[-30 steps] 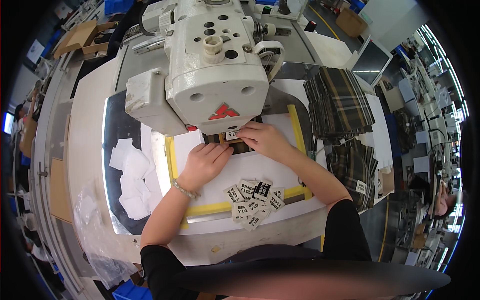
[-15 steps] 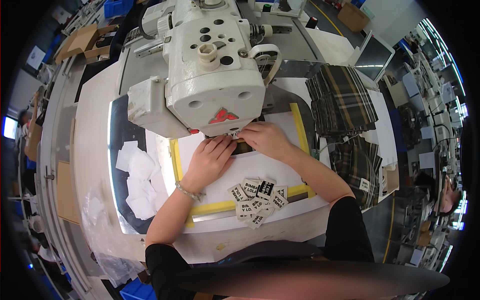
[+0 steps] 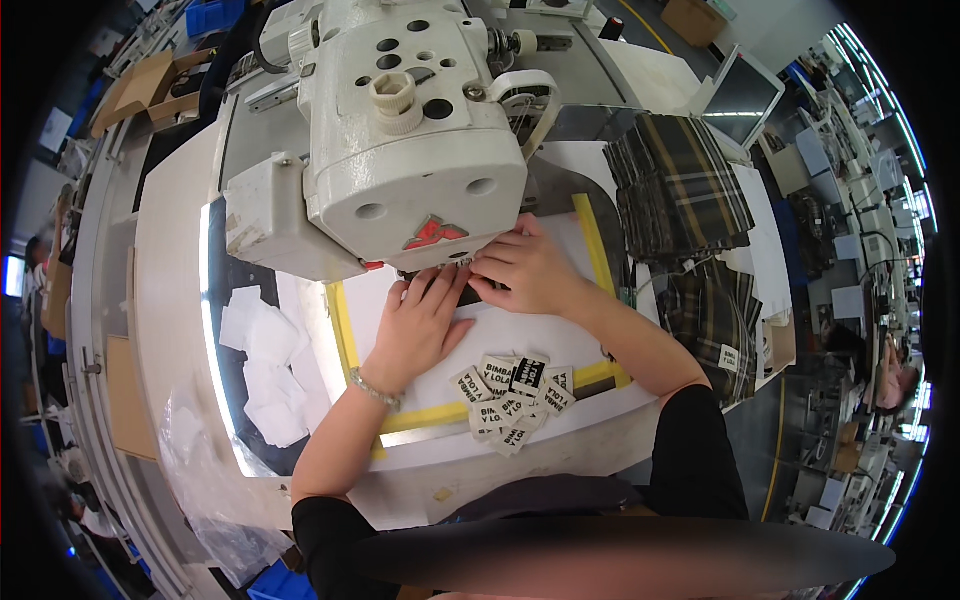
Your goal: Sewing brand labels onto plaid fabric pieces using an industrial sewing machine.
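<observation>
Under the white sewing machine head (image 3: 410,160), a dark fabric piece (image 3: 462,295) lies on white card edged with yellow tape (image 3: 342,330). My left hand (image 3: 415,325) rests open, fingertips pressing the fabric below the needle area, thumb apart from them. My right hand (image 3: 525,270) has bent fingers drawn together at the fabric and a small pale piece beneath the head; exactly what they grip is hidden. Nearer me lies a loose pile of printed square labels (image 3: 510,400), several pale and one black.
Stacks of plaid fabric (image 3: 675,185) lie right, a pile of white squares (image 3: 265,370) and a crumpled clear bag (image 3: 200,480) left. A cardboard box (image 3: 150,85) stands at back left, a framed panel (image 3: 738,100) back right. Other people work at both far edges.
My left fingers have stretched forward, the thumb moving out from them. My right hand has risen slightly towards the machine. The label visible a second ago is now mostly covered.
</observation>
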The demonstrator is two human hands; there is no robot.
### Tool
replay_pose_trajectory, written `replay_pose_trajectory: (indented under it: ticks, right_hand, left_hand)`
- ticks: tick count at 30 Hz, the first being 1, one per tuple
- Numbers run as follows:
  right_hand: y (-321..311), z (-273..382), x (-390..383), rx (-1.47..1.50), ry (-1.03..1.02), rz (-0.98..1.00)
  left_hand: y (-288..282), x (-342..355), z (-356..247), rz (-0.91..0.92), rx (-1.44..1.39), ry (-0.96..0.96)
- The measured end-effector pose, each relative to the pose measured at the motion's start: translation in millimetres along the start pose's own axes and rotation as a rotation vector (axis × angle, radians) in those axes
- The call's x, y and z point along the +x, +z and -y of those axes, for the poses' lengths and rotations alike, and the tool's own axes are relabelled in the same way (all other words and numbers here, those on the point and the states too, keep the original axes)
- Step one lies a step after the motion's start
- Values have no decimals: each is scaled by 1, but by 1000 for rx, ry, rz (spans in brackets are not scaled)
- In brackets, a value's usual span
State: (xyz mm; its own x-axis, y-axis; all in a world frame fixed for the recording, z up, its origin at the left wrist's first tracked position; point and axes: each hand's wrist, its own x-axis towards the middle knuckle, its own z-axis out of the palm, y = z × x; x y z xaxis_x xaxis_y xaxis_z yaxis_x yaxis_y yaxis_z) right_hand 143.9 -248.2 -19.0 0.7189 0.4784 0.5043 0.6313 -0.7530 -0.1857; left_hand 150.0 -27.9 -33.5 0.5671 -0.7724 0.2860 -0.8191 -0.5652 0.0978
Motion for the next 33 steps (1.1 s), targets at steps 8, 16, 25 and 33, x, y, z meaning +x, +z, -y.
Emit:
replay_pose_trajectory:
  ticks: [8,16,25,33]
  right_hand:
    - [-17,-9,0,-18,1,180]
    - [-27,-5,3,20,54,389]
    - [0,2,-10,178,-55,239]
    - [14,0,-14,133,-72,173]
  left_hand:
    - [-1,5,1,12,-67,-37]
    - [2,6,-2,9,-61,-66]
    - [-4,5,8,-29,-159,-77]
    - [1,0,18,-33,-157,-135]
